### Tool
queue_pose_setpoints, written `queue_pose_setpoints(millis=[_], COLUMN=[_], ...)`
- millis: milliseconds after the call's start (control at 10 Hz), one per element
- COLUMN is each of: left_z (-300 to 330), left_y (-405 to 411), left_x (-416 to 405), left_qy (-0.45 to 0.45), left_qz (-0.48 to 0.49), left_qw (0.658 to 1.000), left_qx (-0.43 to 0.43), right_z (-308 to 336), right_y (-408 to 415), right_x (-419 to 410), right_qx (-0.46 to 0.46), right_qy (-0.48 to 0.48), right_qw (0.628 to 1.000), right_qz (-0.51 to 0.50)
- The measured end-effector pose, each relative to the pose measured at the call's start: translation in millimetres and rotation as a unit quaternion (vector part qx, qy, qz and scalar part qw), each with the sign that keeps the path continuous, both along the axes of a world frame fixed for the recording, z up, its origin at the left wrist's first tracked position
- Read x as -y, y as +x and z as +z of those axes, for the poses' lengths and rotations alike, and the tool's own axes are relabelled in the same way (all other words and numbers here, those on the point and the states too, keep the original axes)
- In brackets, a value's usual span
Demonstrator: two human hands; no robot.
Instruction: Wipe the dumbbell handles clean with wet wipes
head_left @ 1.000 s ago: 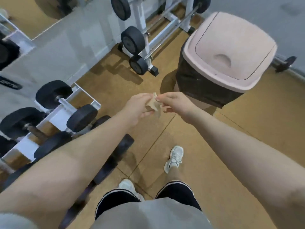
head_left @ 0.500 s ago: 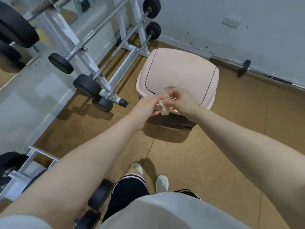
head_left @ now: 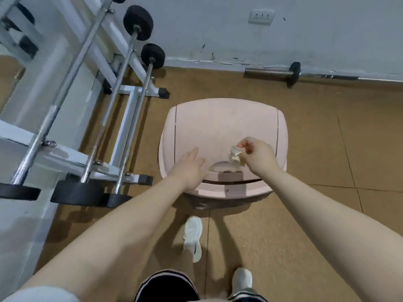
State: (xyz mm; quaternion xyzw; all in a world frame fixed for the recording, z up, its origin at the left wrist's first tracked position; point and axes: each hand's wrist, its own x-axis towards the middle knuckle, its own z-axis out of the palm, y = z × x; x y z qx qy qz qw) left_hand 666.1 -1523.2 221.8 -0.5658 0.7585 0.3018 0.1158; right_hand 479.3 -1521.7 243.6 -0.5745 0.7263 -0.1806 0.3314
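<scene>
A crumpled, soiled wet wipe (head_left: 235, 157) dangles from my right hand (head_left: 258, 156), which pinches it between thumb and fingers above the pink lid of a trash bin (head_left: 220, 125). My left hand (head_left: 189, 170) lies flat with straight fingers on the lid's near left part, beside the recessed push flap (head_left: 222, 167). No dumbbell is in this view.
A white rack (head_left: 128, 101) with several barbells (head_left: 133, 43) and black plates stands to the left of the bin. Another bar (head_left: 292, 74) lies along the grey wall behind. My feet in white shoes (head_left: 193, 237) stand on the brown floor just before the bin.
I have stepped up to the bin, which now sits directly below my hands. My left hand has let go of the wipe and dropped onto the lid; the right hand alone holds the wipe.
</scene>
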Motion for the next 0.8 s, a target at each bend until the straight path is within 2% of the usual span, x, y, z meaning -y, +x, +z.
queue_pose_setpoints(millis=[100, 200, 300, 400, 500, 600, 700, 800], left_z=[-45, -83, -120, -135, -136, -131, -109, -81], left_y=[4, 4, 11, 11, 15, 21, 29, 33], left_x=[32, 45, 42, 43, 52, 59, 61, 60], left_qy=[-0.014, -0.006, -0.055, -0.09, -0.03, -0.063, -0.038, -0.024], left_qz=[-0.149, -0.187, -0.165, -0.165, -0.152, -0.147, -0.133, -0.117], left_qw=[0.985, 0.977, 0.984, 0.982, 0.987, 0.987, 0.99, 0.992], left_qx=[0.089, 0.104, 0.051, 0.023, 0.038, 0.032, 0.037, 0.049], right_z=[-27, -60, -92, -121, -133, -125, -101, -75], right_y=[-3, -9, -15, -16, -11, -6, 2, 15], right_x=[25, 36, 39, 39, 39, 46, 58, 72], right_qx=[-0.031, -0.06, -0.097, -0.116, -0.127, -0.142, -0.133, -0.122], right_qy=[0.006, 0.033, 0.072, 0.109, 0.185, 0.205, 0.177, 0.157], right_qw=[0.999, 0.998, 0.993, 0.985, 0.964, 0.954, 0.958, 0.951], right_qz=[-0.002, 0.003, 0.014, 0.068, 0.14, 0.167, 0.179, 0.236])
